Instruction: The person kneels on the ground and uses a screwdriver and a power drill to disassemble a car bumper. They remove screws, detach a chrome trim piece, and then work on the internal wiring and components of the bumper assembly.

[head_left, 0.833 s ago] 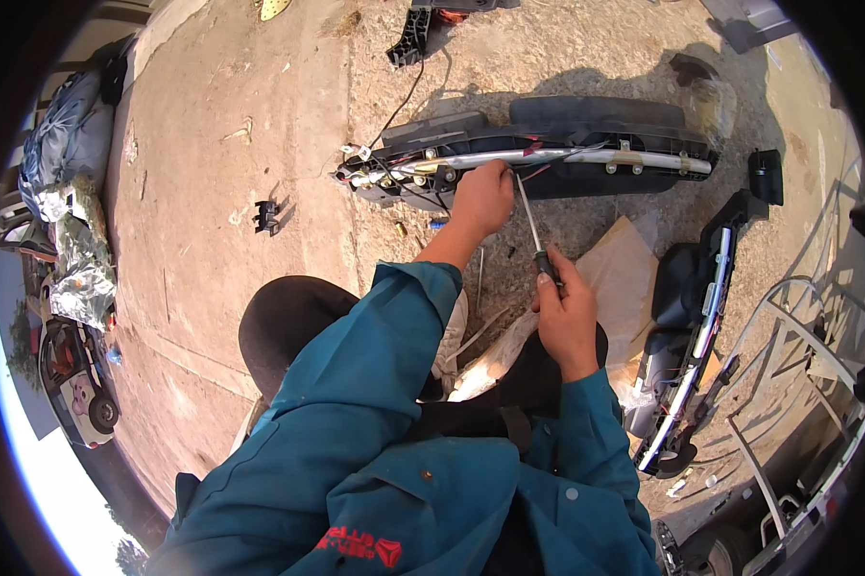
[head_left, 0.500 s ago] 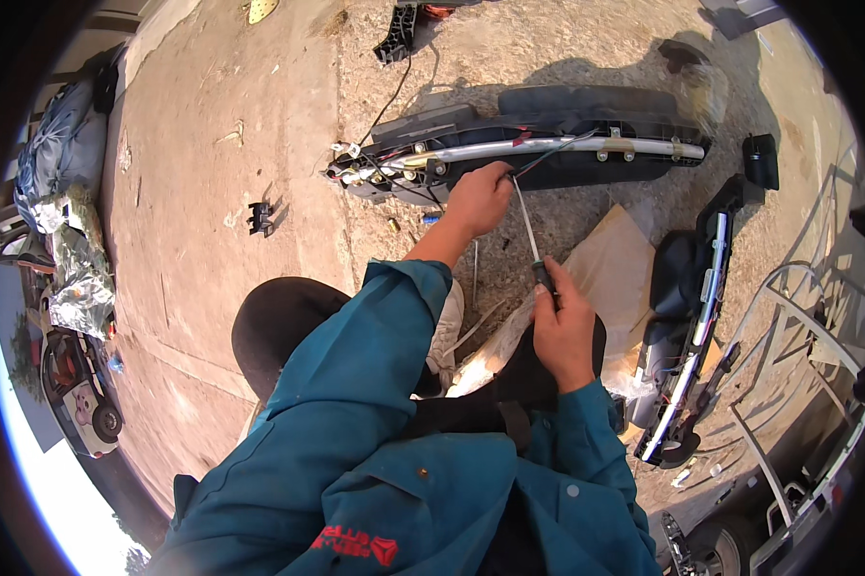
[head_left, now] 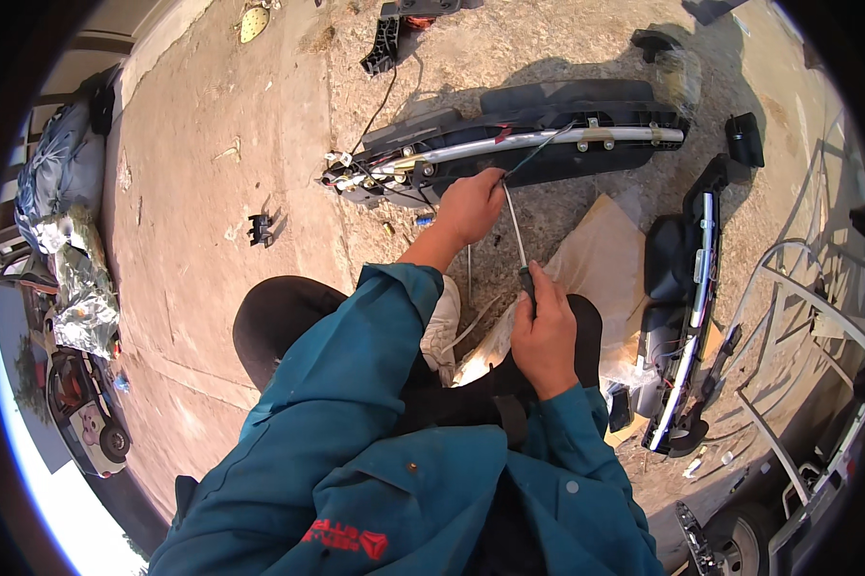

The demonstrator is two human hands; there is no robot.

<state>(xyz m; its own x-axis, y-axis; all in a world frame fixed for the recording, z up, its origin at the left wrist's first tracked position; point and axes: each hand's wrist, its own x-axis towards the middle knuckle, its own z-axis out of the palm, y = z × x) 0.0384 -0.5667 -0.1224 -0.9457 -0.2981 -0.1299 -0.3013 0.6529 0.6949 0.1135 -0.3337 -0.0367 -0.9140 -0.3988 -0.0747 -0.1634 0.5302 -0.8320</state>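
My right hand [head_left: 546, 336] is closed around the dark handle of a screwdriver [head_left: 516, 228]. Its long metal shaft points up and slightly left, with the tip at the fingers of my left hand [head_left: 471, 206]. Those left fingers are pinched at the end of thin wires [head_left: 540, 151]; whatever small piece sits in the pinch is mostly hidden. The wires run to a long black car-trim part [head_left: 586, 165], which lies on the ground ahead with a silver bar [head_left: 452, 151] along it. Loose wiring and fittings gather at its left end.
A similar black part with a silver strip [head_left: 706, 250] lies to the right, beside brown sheet material [head_left: 596, 252]. A small black clip [head_left: 260, 228] lies on the left. Metal frames [head_left: 788, 274] stand at far right, wrapped bundles [head_left: 63, 182] at far left.
The view has shifted a little, and the scene sits slightly further left. My right hand has turned slightly on the screwdriver; its tip stays by my left fingers.
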